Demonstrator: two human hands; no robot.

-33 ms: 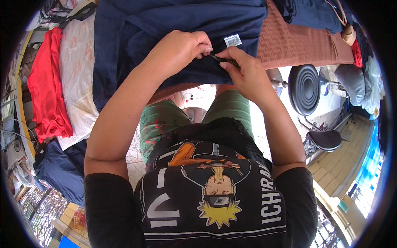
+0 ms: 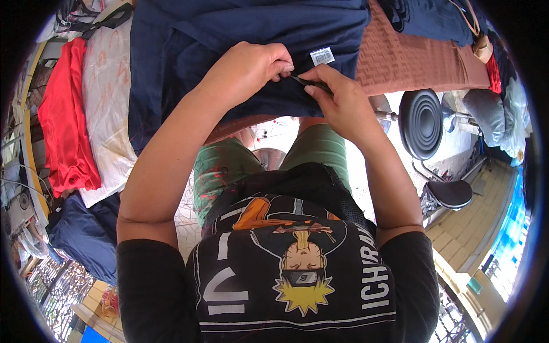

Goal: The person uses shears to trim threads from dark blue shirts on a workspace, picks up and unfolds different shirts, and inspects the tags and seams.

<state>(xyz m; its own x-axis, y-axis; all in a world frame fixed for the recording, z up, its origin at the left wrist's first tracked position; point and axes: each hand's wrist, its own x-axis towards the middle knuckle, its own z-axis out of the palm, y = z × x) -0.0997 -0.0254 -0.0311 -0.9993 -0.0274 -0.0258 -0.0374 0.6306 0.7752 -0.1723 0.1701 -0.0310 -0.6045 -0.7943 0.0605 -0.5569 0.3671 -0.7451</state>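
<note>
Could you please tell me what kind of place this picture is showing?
It is probably a garment workshop: navy cloth with a white label lies on a brown-covered table, more cloth, shiny and red, is at the left, and a round black stool stands at the right.

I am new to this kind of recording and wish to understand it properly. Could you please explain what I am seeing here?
There is no machine here: a person works with two bare hands. The view comes from a wide fisheye camera on the person's head, looking down, so edges curve and the person's own shirt fills the bottom.

On the brown-covered table lies navy cloth with a white label. The right hand pinches a small dark tool pointing toward the left hand, whose fingertips are drawn together over the cloth; what they grip is too small to tell.
</note>
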